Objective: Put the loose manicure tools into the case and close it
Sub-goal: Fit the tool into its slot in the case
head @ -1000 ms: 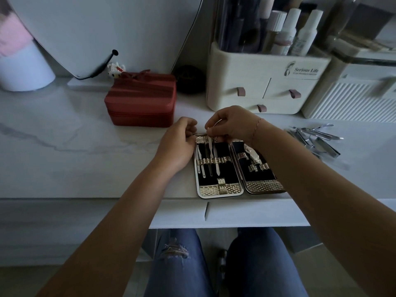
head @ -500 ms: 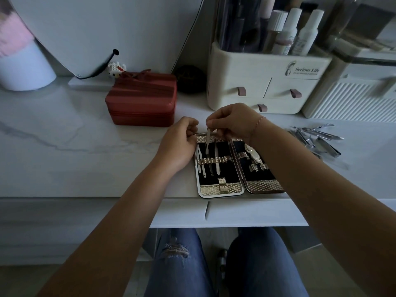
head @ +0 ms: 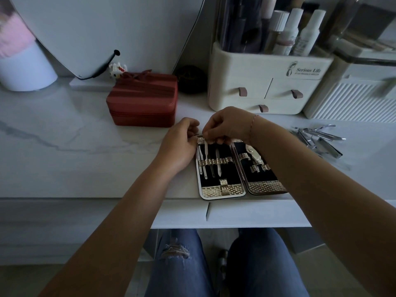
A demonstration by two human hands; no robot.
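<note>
The manicure case lies open near the desk's front edge, black inside with gold patterned ends. Several thin steel tools sit under the gold strap in its left half; a nail clipper sits in the right half. My right hand pinches the top of a slim steel tool whose shaft runs down under the strap. My left hand rests against the case's upper left corner, fingers curled on its edge. Loose manicure tools lie in a pile to the right.
A red zipped box stands behind my left hand. A cream drawer organiser with bottles and a white ribbed box line the back. A white pot is at far left. My knees are below the desk edge.
My right hand has lowered the slim tool, which was lifted half a second ago, so its shaft now lies through the strap. My left hand has stayed at the case's corner.
</note>
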